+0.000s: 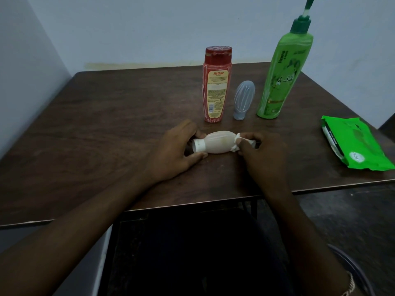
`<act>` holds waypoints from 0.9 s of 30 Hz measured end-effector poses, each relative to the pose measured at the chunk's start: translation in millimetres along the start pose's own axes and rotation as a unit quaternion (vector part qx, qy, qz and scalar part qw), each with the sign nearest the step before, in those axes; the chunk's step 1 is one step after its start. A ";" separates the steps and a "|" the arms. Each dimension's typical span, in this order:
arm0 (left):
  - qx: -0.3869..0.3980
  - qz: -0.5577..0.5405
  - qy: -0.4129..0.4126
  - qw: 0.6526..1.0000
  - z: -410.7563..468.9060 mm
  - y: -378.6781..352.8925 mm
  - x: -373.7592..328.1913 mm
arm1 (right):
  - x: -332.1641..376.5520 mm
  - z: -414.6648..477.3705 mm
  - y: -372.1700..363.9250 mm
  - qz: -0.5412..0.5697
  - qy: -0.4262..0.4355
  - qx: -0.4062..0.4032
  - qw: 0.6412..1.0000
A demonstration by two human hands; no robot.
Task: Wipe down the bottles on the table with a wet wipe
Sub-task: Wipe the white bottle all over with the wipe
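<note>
Holding a small whitish bottle [215, 142] on its side, low over the near middle of the dark wooden table [106, 124]; cannot tell whether touching the surface. White cap pointing left.

Left hand [177, 152] gripping the cap end, thumb below and fingers curled over the neck, clamped on the bottle.

Right hand [260, 154] pressing a bunched white wet wipe [239, 143] against the rounded base end of the bottle; fingers drawn together, pinching the wipe, part of it sticking out past the knuckles.

Standing behind the hands, in a rough row across the middle of the table:
- red bottle [216, 86], upright, red flip cap, label text facing the camera, farthest left.
- small translucent grey bottle [243, 99], standing cap-down, just right of the red one, not touching it.
- tall green pump bottle [284, 71], upright, leaning in appearance with the wide lens, pump head cropped by the top edge.

Lying flat at the right edge of the table, well apart from the bottles: green wet-wipe pack [359, 144], round sticker near its front corner.

Pale wall [149, 28] running behind the table.
</note>
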State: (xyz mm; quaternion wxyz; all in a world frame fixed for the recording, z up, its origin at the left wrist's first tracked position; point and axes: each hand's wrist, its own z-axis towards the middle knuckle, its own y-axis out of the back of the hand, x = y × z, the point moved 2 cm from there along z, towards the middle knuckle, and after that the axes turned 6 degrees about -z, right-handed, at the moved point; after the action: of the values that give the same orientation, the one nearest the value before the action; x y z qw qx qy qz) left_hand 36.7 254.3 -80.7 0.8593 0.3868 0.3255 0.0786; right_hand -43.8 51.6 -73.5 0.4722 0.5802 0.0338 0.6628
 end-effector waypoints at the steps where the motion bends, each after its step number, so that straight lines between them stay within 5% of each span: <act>1: 0.000 -0.001 -0.002 1.000 -0.1 0.0 -0.2 | 3.2 -2.2 -2.0 -0.004 0.010 -0.002 1.000; 11: -0.009 -0.014 -0.002 1.000 -0.5 0.3 -2.2 | 40.2 -28.5 -32.3 -0.026 0.158 0.034 0.987; 22: -0.007 -0.019 0.009 1.000 -0.9 1.6 -1.6 | 2.0 -4.6 -2.8 -0.010 0.024 -0.030 0.999; 27: -0.008 -0.018 0.006 1.000 -1.2 2.5 -1.7 | 26.1 -11.5 -12.8 -0.008 0.080 -0.013 0.997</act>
State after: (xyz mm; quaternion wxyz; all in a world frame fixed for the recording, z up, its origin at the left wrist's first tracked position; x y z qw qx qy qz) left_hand 34.9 256.0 -78.6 0.8616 0.3732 0.3371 0.0682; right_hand -42.5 81.8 -65.6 0.4808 0.5185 0.0676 0.7038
